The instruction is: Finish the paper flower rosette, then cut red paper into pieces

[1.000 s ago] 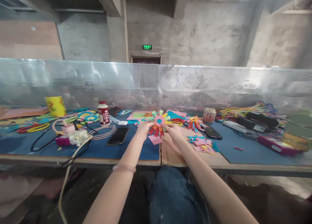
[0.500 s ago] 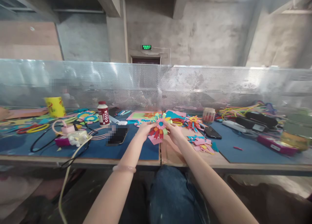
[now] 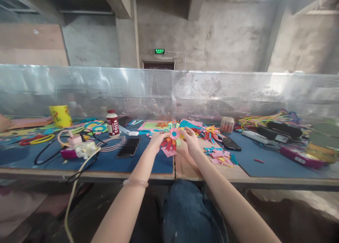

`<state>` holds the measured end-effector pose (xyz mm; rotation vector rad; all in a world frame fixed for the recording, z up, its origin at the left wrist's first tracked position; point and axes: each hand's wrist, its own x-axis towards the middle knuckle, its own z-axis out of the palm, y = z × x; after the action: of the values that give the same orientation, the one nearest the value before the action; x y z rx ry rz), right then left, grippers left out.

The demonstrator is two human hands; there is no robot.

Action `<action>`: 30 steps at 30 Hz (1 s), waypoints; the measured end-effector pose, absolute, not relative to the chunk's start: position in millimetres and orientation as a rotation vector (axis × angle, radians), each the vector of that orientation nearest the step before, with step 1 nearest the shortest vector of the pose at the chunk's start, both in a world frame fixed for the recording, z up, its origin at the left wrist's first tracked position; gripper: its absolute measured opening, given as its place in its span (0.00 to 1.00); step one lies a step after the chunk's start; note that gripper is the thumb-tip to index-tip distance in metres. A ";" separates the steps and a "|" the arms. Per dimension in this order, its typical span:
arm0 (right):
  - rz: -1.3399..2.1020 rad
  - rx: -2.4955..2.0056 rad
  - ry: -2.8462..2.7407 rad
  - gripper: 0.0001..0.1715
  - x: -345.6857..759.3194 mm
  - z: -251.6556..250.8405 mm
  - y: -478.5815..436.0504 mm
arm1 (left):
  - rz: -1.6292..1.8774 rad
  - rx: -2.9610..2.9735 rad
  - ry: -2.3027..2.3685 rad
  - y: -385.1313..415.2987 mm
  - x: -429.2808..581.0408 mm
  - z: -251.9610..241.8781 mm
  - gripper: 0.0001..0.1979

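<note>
A multicoloured paper flower point(image 3: 172, 136) with a pink ring and blue centre is held between both my hands just above the table. My left hand point(image 3: 157, 139) pinches its left side. My right hand point(image 3: 191, 139) grips its right side, fingers curled at the petals. A pink paper square point(image 3: 167, 151) lies flat under the flower. Another finished paper flower point(image 3: 211, 132) rests to the right, and a pile of small cut paper pieces point(image 3: 219, 156) lies by my right wrist.
A phone point(image 3: 128, 146) and a Costa bottle point(image 3: 112, 122) sit to the left, with cables and a white box point(image 3: 84, 148). A second phone point(image 3: 231, 143) lies on the right. A yellow cup point(image 3: 60, 115) stands far left. A perforated metal screen point(image 3: 169, 91) backs the table.
The flower has been lowered slightly and turned in my hands. My right hand has shifted up along its right edge.
</note>
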<state>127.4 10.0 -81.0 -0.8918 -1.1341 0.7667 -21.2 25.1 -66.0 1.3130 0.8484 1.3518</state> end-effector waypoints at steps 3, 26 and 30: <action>0.440 -0.976 -1.171 0.44 127.7 -79.9 10.1 | 1.408 1.433 0.886 24.9 -21.1 -67.0 0.10; -0.593 -1.167 -1.580 0.10 132.6 -87.1 7.0 | 1.602 2.217 1.019 30.5 -19.1 -64.4 0.08; -0.603 -1.180 -1.599 0.08 132.7 -87.1 6.2 | 1.618 2.329 1.102 29.0 -20.7 -64.6 0.11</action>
<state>132.7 6.2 -87.1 -1.1804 -1.5995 -0.6028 -20.7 29.0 -64.6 2.3292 1.1019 1.6176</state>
